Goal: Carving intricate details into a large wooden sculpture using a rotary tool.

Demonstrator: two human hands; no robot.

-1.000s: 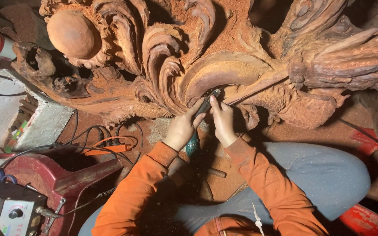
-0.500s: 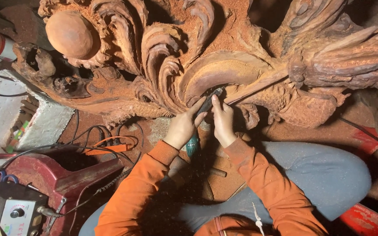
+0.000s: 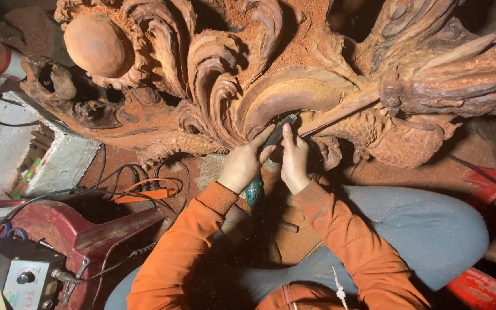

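Reddish sawdust coats the floor (image 3: 431, 166) below a large carved wooden sculpture (image 3: 294, 92) that fills the upper part of the view. At the lower left corner sits a small control box with a dial (image 3: 21, 281), beside a dark red machine part (image 3: 87, 227), with black and orange cables (image 3: 139, 186) looping across the floor toward the carving's lower edge. A white block (image 3: 7, 158) lies at the left edge, under the carving's round knob (image 3: 94, 45). Open floor is scarce on this side; more of it shows at the right, under the carving's ridged right end.

The left hand (image 3: 243, 163) is closed around a slim rotary carving tool (image 3: 265, 158), whose teal body shows below the hand and whose dark tip touches a curved scroll at the carving's lower middle edge. The right hand (image 3: 294, 161), just beside it, is curled with its fingers pressed on the tool's front end. Both sleeves are orange. The person's grey-trousered leg (image 3: 431, 229) lies to the right.
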